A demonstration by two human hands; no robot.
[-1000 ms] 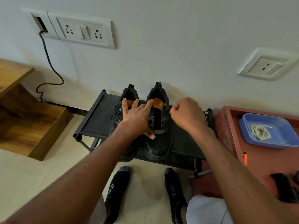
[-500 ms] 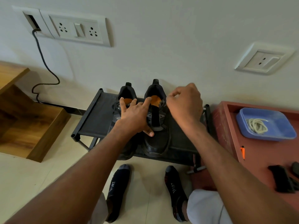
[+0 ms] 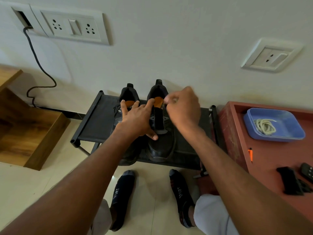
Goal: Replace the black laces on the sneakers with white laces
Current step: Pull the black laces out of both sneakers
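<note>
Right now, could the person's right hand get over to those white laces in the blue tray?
Probably yes. The right hand is busy at the right sneaker, but the white laces lie uncovered in the open blue tray on that same side.

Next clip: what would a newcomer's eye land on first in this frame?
The two bare hands over a pair of black sneakers on a low black rack against the wall: the left hand lies spread across both shoes, and the right hand pinches at the collar of the right-side shoe. Off to the right, a coil of white laces waits in a blue plastic tray on a red table.
</note>
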